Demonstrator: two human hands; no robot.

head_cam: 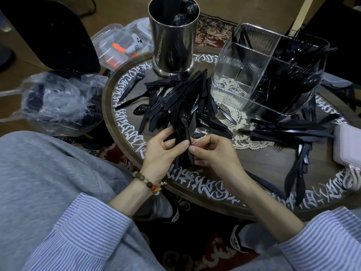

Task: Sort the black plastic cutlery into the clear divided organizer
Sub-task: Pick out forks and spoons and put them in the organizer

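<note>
Both grips were closed on the same thing: my left hand (162, 148) curled round a bundle of black spoons (183, 137), holding it upright above the near edge of the table (273, 165), while my right hand (211, 151) pinched the handles of that bundle between thumb and fingertips. The two hands touched at the thumbs. A beaded bracelet (150, 182) sat on my left wrist, and striped sleeves (82, 227) covered both forearms.

Just beyond the bundle, a loose heap of black cutlery (181, 94) lay across the middle of the table, forks, knives and spoons mixed. More black pieces (289, 132) lay scattered toward the right edge. The clear divided organizer (263, 75) stood at the far right of the table; its right-hand compartments held black cutlery, and its near left compartment looked bare through the ribbed wall. A metal canister (173, 38) stood at the far edge, with dark cutlery inside it. A pale pink box (349, 147) rested at the right edge. Off the table to the left sat a crumpled clear plastic bag (56, 102) and a clear lidded container (121, 45).
</note>
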